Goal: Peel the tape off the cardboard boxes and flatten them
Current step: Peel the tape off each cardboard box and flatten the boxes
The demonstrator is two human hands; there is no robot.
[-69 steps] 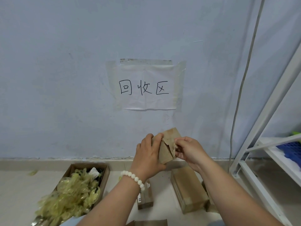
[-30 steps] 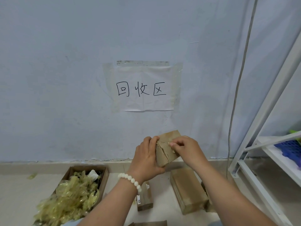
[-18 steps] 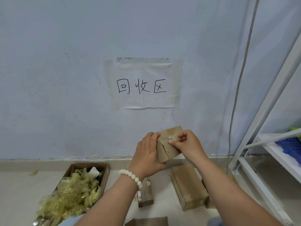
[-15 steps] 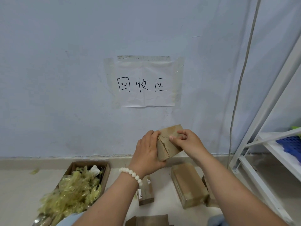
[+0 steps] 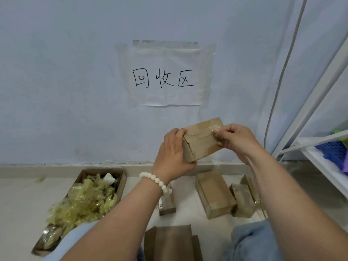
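Head cam has the small cardboard box (image 5: pixel 201 142) held up between both hands. Left hand (image 5: pixel 174 153) is wrapped round its near end with the thumb underneath, and right hand (image 5: pixel 235 140) is pinching the clear tape (image 5: pixel 216 127) at the far top edge. I'd pull it low and slow, back along the seam toward the left hand, so it comes off whole and doesn't rip the card. More taped boxes (image 5: pixel 214 194) are sitting below the hands.

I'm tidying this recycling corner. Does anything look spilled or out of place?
The heap of peeled tape bulges over the rims of its open cardboard box, lower left. One yellowish scrap lies loose on the floor left of that box. Nothing else stands out.
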